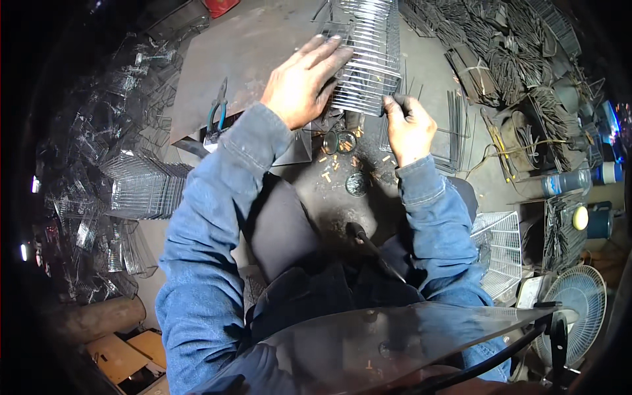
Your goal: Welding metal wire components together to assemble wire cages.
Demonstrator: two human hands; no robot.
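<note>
A bright wire rack (368, 62) with close parallel bars stands at the top middle, over the near edge of a metal sheet (227, 62). My left hand (299, 85) lies flat against its left side, fingers stretched out. At the rack's lower right corner, my right hand (411, 128) is closed in a pinch on the frame; its fingertips are partly hidden. Blue-handled pliers (218, 110) lie on the sheet, left of my left hand. Thin bent wire rods (454, 128) lie just right of my right hand.
Stacked wire baskets (148, 187) and tangled wire frames fill the left. Bundles of dark wire (500, 62) are heaped at the upper right. A fan (574, 309) stands low right, near a white wire basket (503, 250). A dark transparent shield (395, 342) crosses the bottom.
</note>
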